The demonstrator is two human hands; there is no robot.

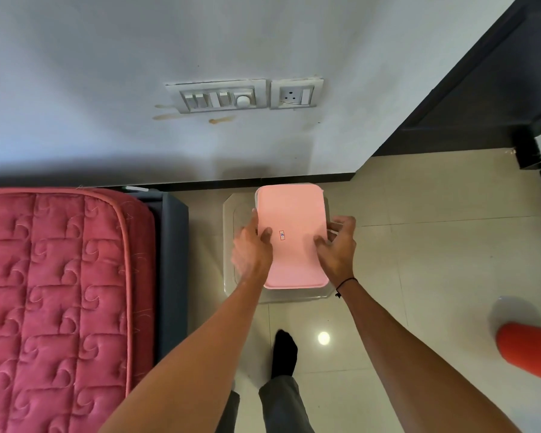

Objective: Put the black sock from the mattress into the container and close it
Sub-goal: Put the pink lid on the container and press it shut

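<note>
The mattress (53, 292) on the left shows no sock on its visible part; judging by that, the sock is probably in the container already, though I cannot see inside. The left hand (252, 248) grips the pink lid (291, 239) at its left edge, thumb on top; the right hand (338, 248) clamps the opposite edge. The container (231, 214) sits on a low clear stool. Risks: the lid seating skewed so one edge stays unlatched, or uneven pressing tipping the container off the stool.
</note>
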